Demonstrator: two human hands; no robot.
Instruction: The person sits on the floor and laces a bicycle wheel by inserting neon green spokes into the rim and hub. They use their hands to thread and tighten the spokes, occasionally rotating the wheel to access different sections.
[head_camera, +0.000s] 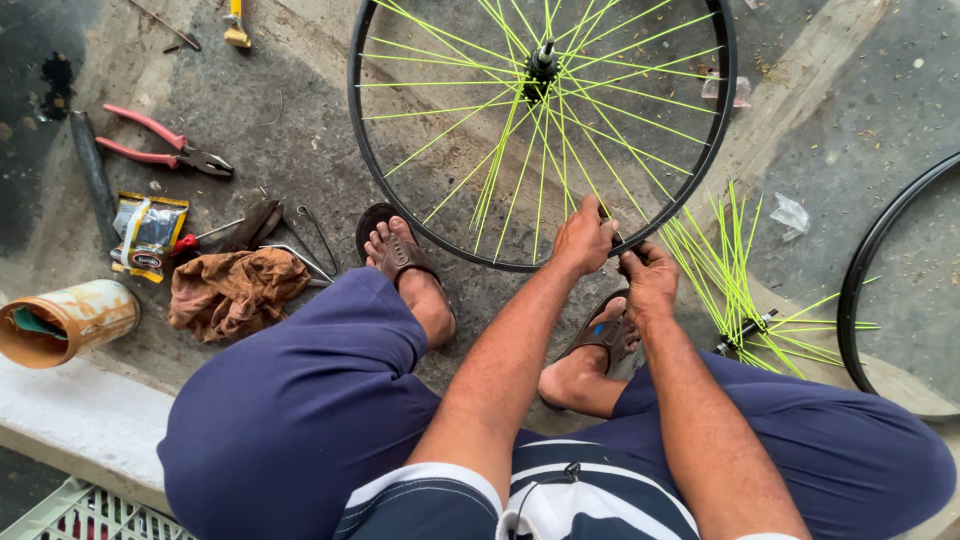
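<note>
A wheel (541, 130) with a black rim and yellow-green spokes is stood on the concrete floor (300, 130), propped between the sandalled feet, its lowest arc nearest the knees. That lower rim is gripped by the left hand (585, 240), fingers curled closed over the rim where a spoke meets it. The right hand (650, 280) is held just beside it, pinched shut around something small and dark at the rim (what exactly cannot be told from here).

The wheel is judged light but springy: the rim is stiff, while the thin spokes would bend if leaned on. It is best taken by the rim or the hub (543, 60), never by single spokes. The smooth rim may slip in the hand, so a closed grip is wanted.

Loose spokes (730, 270) are piled to the right, near a second rim (868, 270). To the left are laid pliers (165, 145), a packet (150, 235), a brown rag (235, 290) and a rusty tin (65, 320), all well apart from the hands.
</note>
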